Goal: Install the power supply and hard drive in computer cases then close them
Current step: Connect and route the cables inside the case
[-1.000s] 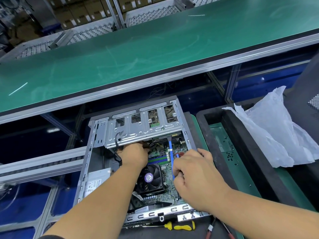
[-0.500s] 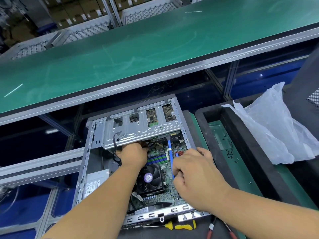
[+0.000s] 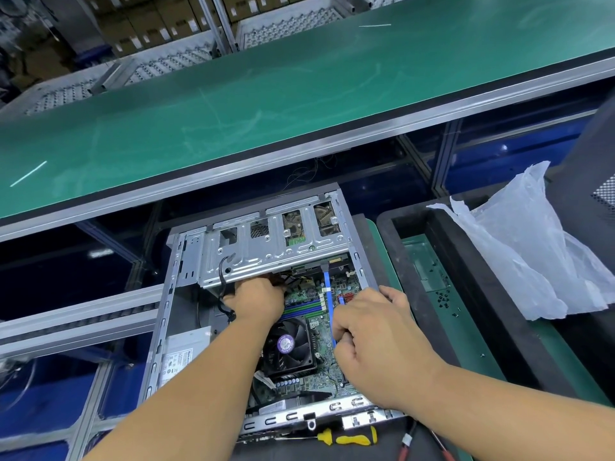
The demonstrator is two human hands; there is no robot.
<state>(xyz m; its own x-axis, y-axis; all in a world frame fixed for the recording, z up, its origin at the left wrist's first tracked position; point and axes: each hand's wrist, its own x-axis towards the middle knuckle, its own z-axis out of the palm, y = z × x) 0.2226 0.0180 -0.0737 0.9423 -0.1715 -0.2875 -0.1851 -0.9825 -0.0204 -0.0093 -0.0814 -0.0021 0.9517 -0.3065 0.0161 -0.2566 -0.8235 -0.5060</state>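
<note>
Cabling inside the open case, side panel not yet on.

The case [image 3: 186, 261] lies open below the green bench, power supply [image 3: 181, 356] in its left corner. The left hand [image 3: 254, 299] reaches under the drive cage [image 3: 273, 251], fingers hidden; the right hand [image 3: 376, 327] curls round the blue cable [image 3: 329, 291]. Next, likely seat both connectors squarely.

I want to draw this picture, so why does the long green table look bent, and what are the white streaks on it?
Head view: the wide-angle lens seems to bow the green table and its metal edge; the white streaks look like glare from lights. The far shelves are blurry, while the fan and both hands, left and right, look sharp.
</note>
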